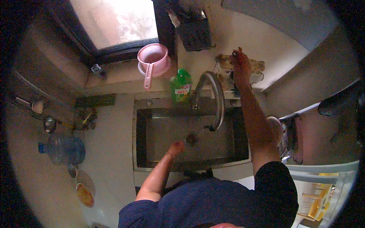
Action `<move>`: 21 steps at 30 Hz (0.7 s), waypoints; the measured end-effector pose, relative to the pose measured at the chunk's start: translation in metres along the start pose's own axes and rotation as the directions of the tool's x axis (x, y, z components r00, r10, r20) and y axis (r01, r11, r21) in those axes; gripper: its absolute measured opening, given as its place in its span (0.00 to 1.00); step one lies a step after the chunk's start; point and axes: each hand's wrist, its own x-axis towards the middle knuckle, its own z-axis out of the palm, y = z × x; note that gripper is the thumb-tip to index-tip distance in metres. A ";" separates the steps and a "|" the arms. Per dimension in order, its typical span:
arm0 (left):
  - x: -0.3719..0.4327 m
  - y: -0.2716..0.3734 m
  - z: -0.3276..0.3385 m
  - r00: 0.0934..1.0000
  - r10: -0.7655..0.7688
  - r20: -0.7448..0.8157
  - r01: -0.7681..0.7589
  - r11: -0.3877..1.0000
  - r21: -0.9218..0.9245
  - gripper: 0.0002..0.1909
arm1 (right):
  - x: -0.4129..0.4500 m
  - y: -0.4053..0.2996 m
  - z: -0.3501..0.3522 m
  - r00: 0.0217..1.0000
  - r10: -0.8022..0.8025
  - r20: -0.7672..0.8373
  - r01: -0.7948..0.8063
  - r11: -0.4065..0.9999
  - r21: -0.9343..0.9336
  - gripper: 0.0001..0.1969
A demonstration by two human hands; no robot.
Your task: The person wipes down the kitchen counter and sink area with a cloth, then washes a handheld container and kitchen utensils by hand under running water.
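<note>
My left hand (176,148) hangs over the near part of a metal sink (168,128), left of the drain (191,138); its fingers look curled, but whether it holds anything is unclear. Stretched far forward, my right hand (241,64) is at the ledge behind the sink, over some blurred items (258,65) there. A small dark thing shows at its fingertips, too blurred to name. Between the arms, the curved faucet (218,97) arches over the basin. A green bottle (181,88) bearing a label stands at the sink's back edge.
A pink dipper (153,57) rests on the windowsill, left of a dark container (195,35) on the wall. On the left counter lie a large blue-tinted water bottle (68,149), a dish of food (85,195) and a green tray-like item (95,100). A round rim (275,128) shows beside my right forearm.
</note>
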 end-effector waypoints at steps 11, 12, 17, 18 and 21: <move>-0.031 0.019 0.010 0.991 0.127 -0.036 -0.132 0.965 -0.228 0.21 | -0.257 0.089 -0.088 0.452 0.822 0.347 -0.776 0.554 -0.302 0.13; -0.028 0.007 0.013 0.970 0.230 -0.075 -0.241 0.942 -0.235 0.23 | -0.265 0.090 -0.071 0.456 0.816 0.354 -0.774 0.561 -0.295 0.13; 0.000 0.138 -0.028 0.948 0.281 -0.151 -0.311 0.715 -0.627 0.28 | -0.342 0.143 -0.026 -0.084 0.898 0.432 -0.760 0.223 -0.611 0.12; -0.008 0.194 -0.045 0.973 0.173 -0.155 -0.227 0.564 -0.794 0.26 | -0.361 0.161 -0.029 -0.112 0.910 0.400 -0.727 0.199 -0.657 0.12; 0.002 0.211 -0.051 0.978 -0.012 -0.210 -0.182 0.450 -0.874 0.24 | -0.371 0.158 -0.002 0.299 0.723 0.623 -0.790 0.554 -0.264 0.13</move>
